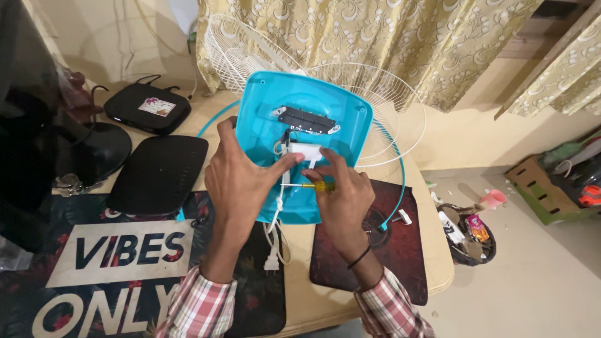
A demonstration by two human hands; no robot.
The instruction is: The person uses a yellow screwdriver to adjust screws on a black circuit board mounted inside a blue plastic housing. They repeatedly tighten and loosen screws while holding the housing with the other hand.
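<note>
A: Room first. Yellow patterned curtains (375, 31) hang across 12 to 2 o'clock, over a cream wall and a pale floor at 3 to 5 o'clock.

B: Your surface?

A: A beige table (438, 263) with rounded corners. A large dark printed mat (119, 263) covers it from 7 to 9 o'clock; a dark red mat (400, 250) sits at 5 o'clock, under your right wrist.

B: Next in size?

A: Two white wire fan guards (388, 119) stand at 12 to 1 o'clock behind the turquoise fan base (325, 94), which is tipped up at centre, underside toward you. Two flat black boxes: the bigger black router (156, 175) at 9 o'clock, the black box with a sticker (147, 107) at 10 o'clock.

B: Your hands?

A: Your left hand (235, 181) grips the base's left edge, thumb pressed on the white block inside. Your right hand (344, 197) is closed around a yellow-handled screwdriver (316, 186), tip toward that block. A white cord with plug (273, 256) trails to 6 o'clock.

B: Containers?

A: On the floor at 4 o'clock, a dark round bin (466, 241) of wrappers and scraps. At 3 o'clock, a cardboard box (538, 188); contents unclear.
</note>
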